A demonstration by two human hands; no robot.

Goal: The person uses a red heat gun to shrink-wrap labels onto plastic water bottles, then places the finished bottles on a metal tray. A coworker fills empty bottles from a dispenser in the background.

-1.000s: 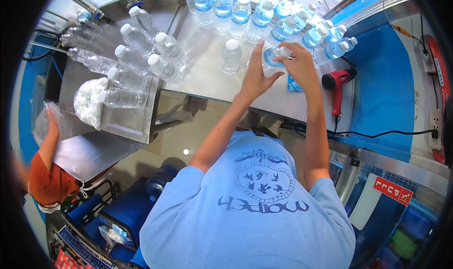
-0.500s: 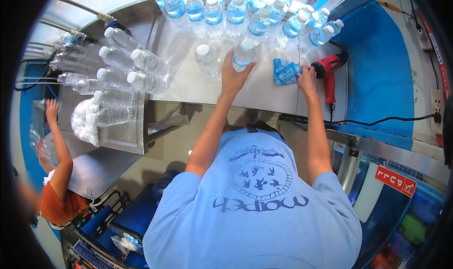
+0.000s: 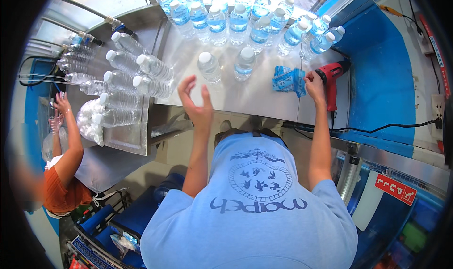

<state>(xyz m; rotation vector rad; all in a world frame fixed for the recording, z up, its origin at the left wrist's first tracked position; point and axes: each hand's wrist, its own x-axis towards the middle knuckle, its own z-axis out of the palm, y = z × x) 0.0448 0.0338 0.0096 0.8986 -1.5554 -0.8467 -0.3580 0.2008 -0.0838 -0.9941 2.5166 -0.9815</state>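
Note:
My left hand point(image 3: 196, 106) is open, thumb and fingers spread, above the table's near edge. It is nearest to a clear capped bottle point(image 3: 210, 70) with no label visible. Right of that bottle stands another clear bottle point(image 3: 244, 66) with a blue band around its lower part; nothing touches it. My right hand point(image 3: 315, 85) is closed in a pinch on a blue label sleeve point(image 3: 300, 84) at the right edge of a small pile of flat blue label sleeves point(image 3: 284, 79).
Labelled bottles point(image 3: 238, 21) line the back of the table. A red heat gun point(image 3: 331, 80) lies at the right, its cord point(image 3: 377, 128) running to a wall socket. Unlabelled bottles point(image 3: 120, 61) crowd a steel counter at the left, where another person's arm point(image 3: 73, 127) works.
My left hand has let go of the blue-banded bottle, which now stands alone, and moved left and nearer. My right hand has shifted slightly, still at the sleeves.

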